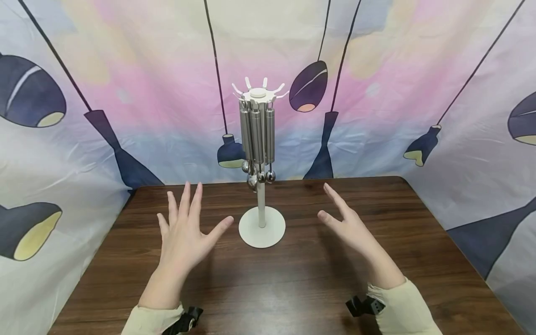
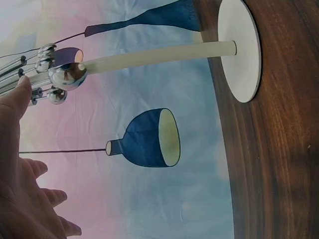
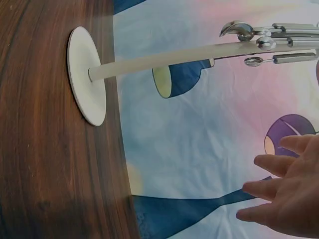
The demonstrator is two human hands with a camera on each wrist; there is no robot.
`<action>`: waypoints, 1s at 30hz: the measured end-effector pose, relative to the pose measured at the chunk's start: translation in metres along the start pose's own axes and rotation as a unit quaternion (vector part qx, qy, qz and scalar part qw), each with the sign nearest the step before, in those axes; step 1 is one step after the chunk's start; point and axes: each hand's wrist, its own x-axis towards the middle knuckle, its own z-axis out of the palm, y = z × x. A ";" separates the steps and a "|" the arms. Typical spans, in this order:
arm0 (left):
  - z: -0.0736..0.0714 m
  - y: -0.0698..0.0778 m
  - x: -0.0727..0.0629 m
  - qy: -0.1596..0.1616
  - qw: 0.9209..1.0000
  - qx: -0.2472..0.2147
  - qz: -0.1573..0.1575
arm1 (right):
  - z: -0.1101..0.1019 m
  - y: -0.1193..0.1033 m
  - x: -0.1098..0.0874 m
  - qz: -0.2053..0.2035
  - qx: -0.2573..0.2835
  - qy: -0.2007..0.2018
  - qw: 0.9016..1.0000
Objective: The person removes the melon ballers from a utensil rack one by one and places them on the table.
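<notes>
A white rack (image 1: 261,200) with a round base (image 2: 244,50) and a ring of hooks on top stands upright between my hands. From its hooks hang several silver utensils (image 1: 257,135) with thick tube-like handles and small, shiny, rounded ends; the right wrist view shows one end (image 3: 238,30) as a curved scoop shape. To the left of the rack, my left hand (image 1: 184,239) is held with fingers spread and holds nothing. On the other side, my right hand (image 1: 349,225) has its fingers extended, also holding nothing. Both hands are apart from the rack in the head view.
The rack stands on a dark wooden table (image 1: 268,284), toward its back edge. Behind the table hangs a cloth (image 1: 167,93) printed with dark lamps on pastel colours. A black strap (image 1: 364,306) circles each sleeve cuff.
</notes>
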 end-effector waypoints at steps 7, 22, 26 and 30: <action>-0.003 0.005 0.008 0.026 0.999 -0.044 0.014 | 0.005 -0.008 0.009 -0.045 0.101 0.006 0.994; -0.021 0.025 0.026 0.077 0.990 -0.108 0.047 | 0.006 -0.037 0.025 -0.054 0.203 0.044 0.977; -0.026 0.030 0.031 0.093 0.986 -0.122 0.058 | 0.003 -0.045 0.030 -0.067 0.244 0.047 0.966; -0.031 0.035 0.037 0.106 0.982 -0.136 0.071 | 0.000 -0.054 0.036 -0.073 0.279 0.047 0.956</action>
